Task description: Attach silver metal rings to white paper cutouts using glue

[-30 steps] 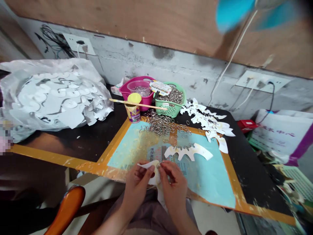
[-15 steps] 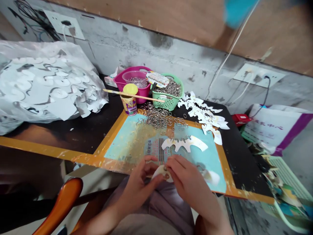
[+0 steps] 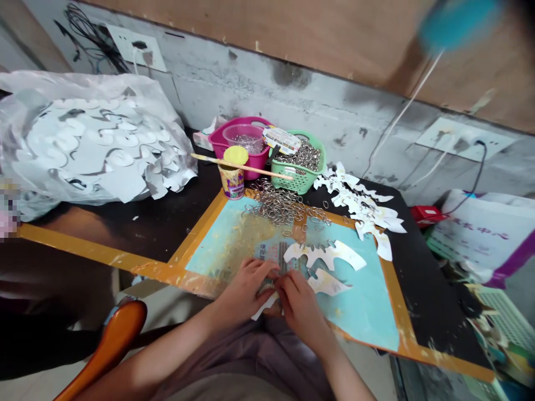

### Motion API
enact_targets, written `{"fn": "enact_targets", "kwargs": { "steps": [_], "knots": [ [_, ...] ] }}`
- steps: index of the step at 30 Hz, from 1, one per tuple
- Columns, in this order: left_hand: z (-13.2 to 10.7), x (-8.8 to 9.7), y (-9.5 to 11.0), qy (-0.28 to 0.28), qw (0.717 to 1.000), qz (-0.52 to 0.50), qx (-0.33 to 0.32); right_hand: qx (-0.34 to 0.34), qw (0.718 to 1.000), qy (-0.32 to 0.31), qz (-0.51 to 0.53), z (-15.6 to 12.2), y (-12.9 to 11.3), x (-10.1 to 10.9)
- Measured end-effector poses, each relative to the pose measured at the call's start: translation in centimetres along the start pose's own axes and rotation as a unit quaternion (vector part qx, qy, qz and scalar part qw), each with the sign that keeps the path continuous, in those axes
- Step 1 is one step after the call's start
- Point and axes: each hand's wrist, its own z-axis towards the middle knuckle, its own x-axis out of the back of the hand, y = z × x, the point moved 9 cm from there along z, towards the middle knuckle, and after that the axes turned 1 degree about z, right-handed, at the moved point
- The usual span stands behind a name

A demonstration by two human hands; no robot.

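Note:
Near the table's front edge, my left hand [image 3: 246,289] is closed on a white cut-out piece [image 3: 264,308], whose lower part shows below the fingers. My right hand [image 3: 300,306] pinches close against the left fingertips; what sits in that pinch is hidden. A thin metal ring seems to show between the hands. Just beyond the right hand lies a white pointed piece [image 3: 329,283]. Behind it, a longer notched white piece [image 3: 326,256] has metal rings along its upper edge. A heap of loose oval metal rings [image 3: 278,206] lies farther back on the mat.
A glue-stained blue mat [image 3: 368,306] lies under the pieces. Behind stand a yellow-topped cup [image 3: 233,182] with a brush [image 3: 251,168] across it, a pink basket [image 3: 217,136] and a green basket [image 3: 295,181]. White cut-outs [image 3: 359,203] pile at right; a plastic bag [image 3: 167,120] bulges at left.
The view has shifted, so the table sits farther right in it. My hands have drawn closer together, and the right hand has uncovered more of the pointed white piece.

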Motion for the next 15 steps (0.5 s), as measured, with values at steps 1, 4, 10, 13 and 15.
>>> {"fn": "enact_targets", "kwargs": {
  "steps": [1,4,10,13,15],
  "knots": [
    [0.1,0.1,-0.2,0.002,1.000,-0.001,0.004,-0.002,1.000,-0.002,0.003,-0.2,0.0,-0.1],
    [0.0,0.0,0.0,-0.002,1.000,0.006,-0.005,-0.003,1.000,-0.014,0.006,-0.5,0.0,-0.1],
    [-0.7,-0.2,0.8,0.014,0.997,0.043,-0.061,-0.018,0.992,-0.011,0.121,-0.1,0.3,2.0],
    [-1.3,0.3,1.5,0.056,0.992,0.076,-0.086,-0.002,0.995,-0.033,0.098,0.4,0.1,2.1],
    [-1.6,0.4,1.9,0.066,0.988,0.097,-0.104,0.017,0.996,-0.054,0.069,0.6,-0.1,1.7]
  ]
}}
